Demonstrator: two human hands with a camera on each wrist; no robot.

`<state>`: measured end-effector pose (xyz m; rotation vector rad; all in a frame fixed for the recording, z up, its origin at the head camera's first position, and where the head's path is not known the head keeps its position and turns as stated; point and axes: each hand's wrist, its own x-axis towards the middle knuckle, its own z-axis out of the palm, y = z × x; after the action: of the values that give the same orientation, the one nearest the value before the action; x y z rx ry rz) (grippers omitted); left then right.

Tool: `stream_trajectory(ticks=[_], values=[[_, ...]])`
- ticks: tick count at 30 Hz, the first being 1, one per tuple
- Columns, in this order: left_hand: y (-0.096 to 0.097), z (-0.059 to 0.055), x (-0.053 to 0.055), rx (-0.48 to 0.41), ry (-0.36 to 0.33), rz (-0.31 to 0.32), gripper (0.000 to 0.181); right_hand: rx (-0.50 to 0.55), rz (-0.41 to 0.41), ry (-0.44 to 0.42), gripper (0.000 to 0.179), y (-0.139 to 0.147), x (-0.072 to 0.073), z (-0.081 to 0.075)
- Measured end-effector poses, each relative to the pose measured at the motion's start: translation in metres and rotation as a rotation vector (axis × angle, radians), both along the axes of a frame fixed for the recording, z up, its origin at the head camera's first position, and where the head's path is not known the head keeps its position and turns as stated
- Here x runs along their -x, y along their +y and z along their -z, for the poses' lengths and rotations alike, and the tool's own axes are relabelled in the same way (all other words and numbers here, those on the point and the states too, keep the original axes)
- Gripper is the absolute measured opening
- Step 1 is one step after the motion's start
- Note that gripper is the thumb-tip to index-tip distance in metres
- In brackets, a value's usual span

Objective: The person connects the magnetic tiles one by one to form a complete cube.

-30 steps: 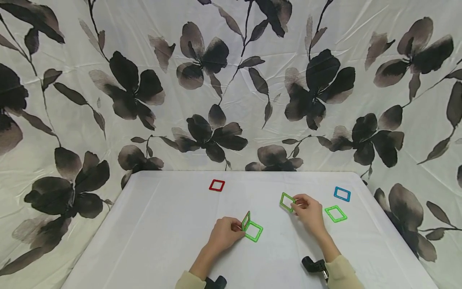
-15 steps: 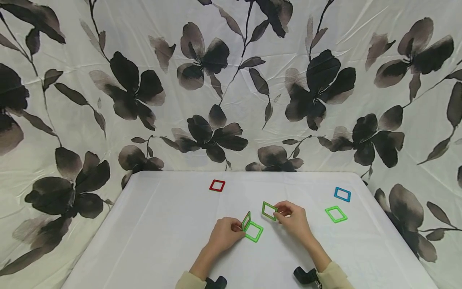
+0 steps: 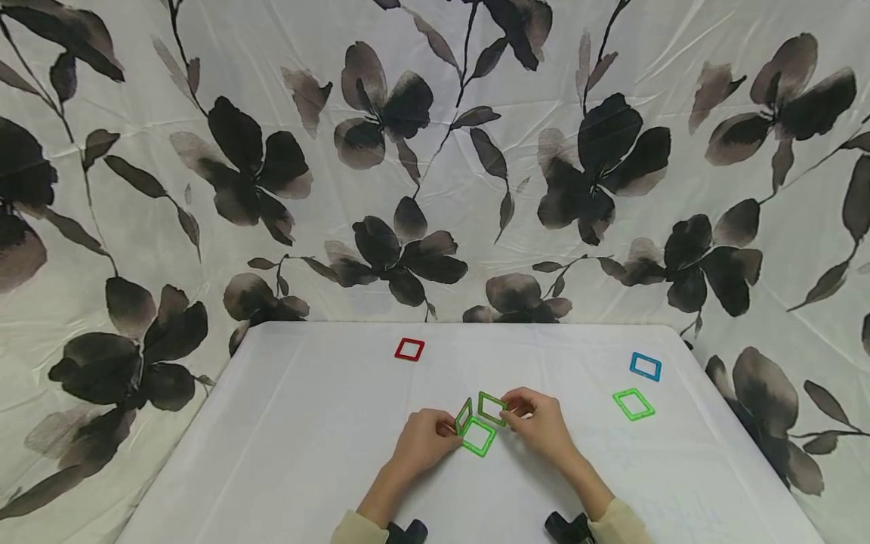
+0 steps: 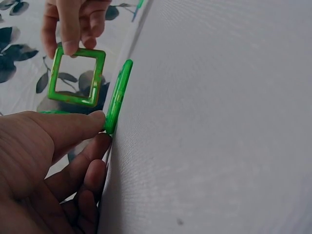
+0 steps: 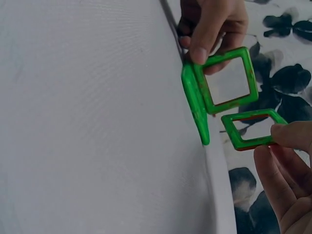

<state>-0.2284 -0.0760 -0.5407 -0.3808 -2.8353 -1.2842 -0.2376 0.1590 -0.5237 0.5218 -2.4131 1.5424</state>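
Left of the table's middle, my left hand (image 3: 423, 440) pinches a green magnetic building square (image 3: 470, 406) that stands on edge. That square meets one side of a second green square (image 3: 489, 443) lying flat, seen edge-on (image 4: 119, 97) in the left wrist view. Between thumb and fingers, my right hand (image 3: 541, 425) holds a third green square (image 3: 479, 402) by its right side, tilted up just behind the flat one. In the right wrist view a narrow gap shows between this held square (image 5: 234, 131) and the standing square (image 5: 251, 73).
A red square (image 3: 406, 359) lies near the back edge of the white table (image 3: 292, 423). To the right lie a blue square (image 3: 644, 375) and another green square (image 3: 623, 407). A flowered cloth (image 3: 503, 189) hangs behind the table. Black wrist mounts sit at both sleeves.
My right hand has moved left and toward me, bringing its green square from the right to beside the joined pair. The left hand and its squares have stayed in place.
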Motion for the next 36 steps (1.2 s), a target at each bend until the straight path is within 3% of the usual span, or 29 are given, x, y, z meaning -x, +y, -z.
stream_trajectory(ticks=[13,27,36], values=[[-0.0007,-0.0013,-0.0002,-0.014,0.002,0.009,0.013,-0.013,-0.052,0.014,0.022,-0.0057,-0.0014,0.0044],[-0.0007,-0.0012,0.0006,-0.001,0.007,0.014,0.012,-0.028,-0.043,-0.007,0.022,-0.0052,0.0002,0.0047],[-0.0067,-0.0003,0.0042,-0.041,-0.044,0.107,0.01,0.005,-0.042,-0.07,0.018,-0.0055,-0.0002,0.0064]])
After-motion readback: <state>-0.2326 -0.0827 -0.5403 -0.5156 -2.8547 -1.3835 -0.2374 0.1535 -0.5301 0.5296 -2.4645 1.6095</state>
